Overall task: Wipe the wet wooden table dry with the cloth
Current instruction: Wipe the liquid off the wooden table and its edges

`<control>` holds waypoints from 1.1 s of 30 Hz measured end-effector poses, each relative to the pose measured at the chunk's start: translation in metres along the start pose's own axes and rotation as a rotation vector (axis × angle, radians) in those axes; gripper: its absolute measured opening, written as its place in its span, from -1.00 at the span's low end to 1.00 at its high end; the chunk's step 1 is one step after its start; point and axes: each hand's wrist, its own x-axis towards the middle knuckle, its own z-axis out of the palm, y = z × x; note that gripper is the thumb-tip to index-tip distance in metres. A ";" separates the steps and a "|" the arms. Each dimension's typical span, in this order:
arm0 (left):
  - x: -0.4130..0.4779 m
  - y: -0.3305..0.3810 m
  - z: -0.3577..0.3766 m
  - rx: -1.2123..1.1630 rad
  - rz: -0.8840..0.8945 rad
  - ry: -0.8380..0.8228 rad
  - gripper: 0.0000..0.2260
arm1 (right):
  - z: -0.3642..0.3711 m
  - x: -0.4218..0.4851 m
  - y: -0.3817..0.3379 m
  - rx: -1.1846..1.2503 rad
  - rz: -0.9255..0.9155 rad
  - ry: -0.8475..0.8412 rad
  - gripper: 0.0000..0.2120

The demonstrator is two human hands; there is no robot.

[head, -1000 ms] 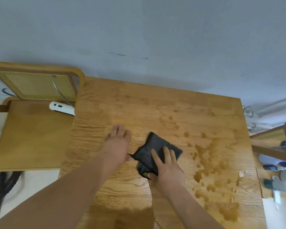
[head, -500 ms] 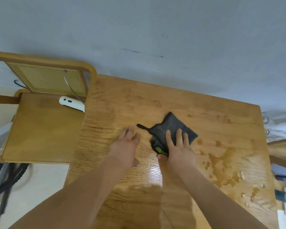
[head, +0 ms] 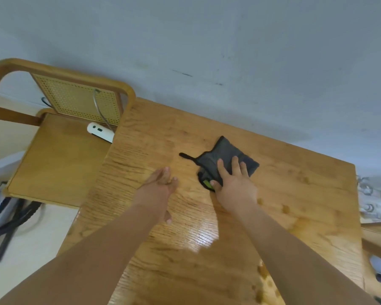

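Observation:
A folded dark grey cloth point(head: 226, 158) with a green tag and a small loop lies on the wooden table point(head: 154, 137), toward its far middle. My right hand point(head: 234, 183) presses flat on the cloth's near half, fingers spread over it and thumb by the green tag. Resting flat on the bare wood just left of the cloth is my left hand point(head: 161, 188), holding nothing. Dark wet patches point(head: 264, 276) show at the near right of the table, with smaller drops point(head: 285, 208) right of my right forearm.
A wooden chair point(head: 57, 159) with a cane back stands against the table's left edge; a white device point(head: 100, 131) with a cable lies on its seat. A grey wall runs behind the table. More furniture and clutter sit past the right edge.
My right hand has pushed the cloth away from me, toward the far edge of the table. The wet patches once beside it now lie nearer to me. My left hand has stayed flat.

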 end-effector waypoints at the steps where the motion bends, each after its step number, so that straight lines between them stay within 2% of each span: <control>1: -0.001 -0.001 0.001 0.007 0.002 0.000 0.09 | 0.007 -0.013 -0.003 -0.039 -0.027 -0.015 -0.34; 5: -0.003 -0.005 0.004 -0.021 0.024 -0.005 0.04 | 0.030 -0.063 0.001 -0.166 -0.204 -0.104 -0.35; 7: -0.001 -0.005 0.002 -0.019 0.041 -0.001 0.03 | 0.021 -0.054 0.018 -0.183 -0.249 -0.109 -0.34; 9: -0.001 -0.003 -0.002 -0.002 0.043 0.006 0.02 | 0.005 -0.023 0.034 -0.124 -0.189 -0.087 -0.33; 13: -0.002 0.000 -0.002 0.034 0.042 0.011 0.03 | -0.024 0.045 0.037 0.076 0.090 -0.013 -0.32; 15: -0.002 -0.002 -0.001 0.026 0.041 0.000 0.04 | -0.019 0.051 0.024 0.072 0.129 0.023 -0.34; 18: -0.004 -0.007 0.003 0.007 0.058 -0.029 0.05 | 0.005 0.016 0.006 -0.005 0.055 0.048 -0.38; 21: -0.004 -0.005 0.002 0.019 0.045 -0.066 0.04 | 0.038 -0.042 -0.006 -0.083 -0.086 -0.043 -0.38; 24: 0.003 0.012 -0.016 0.060 0.011 0.013 -0.04 | 0.049 -0.075 0.002 -0.169 -0.222 -0.149 -0.36; 26: 0.013 0.024 -0.025 0.068 0.015 0.079 0.07 | 0.041 -0.071 0.021 -0.202 -0.234 -0.178 -0.35; 29: 0.031 0.035 -0.023 0.062 0.080 -0.004 0.20 | 0.013 -0.035 0.054 -0.119 -0.103 -0.132 -0.32; 33: 0.037 0.041 -0.020 0.076 0.058 -0.064 0.20 | -0.021 0.030 0.097 0.032 0.134 -0.006 -0.29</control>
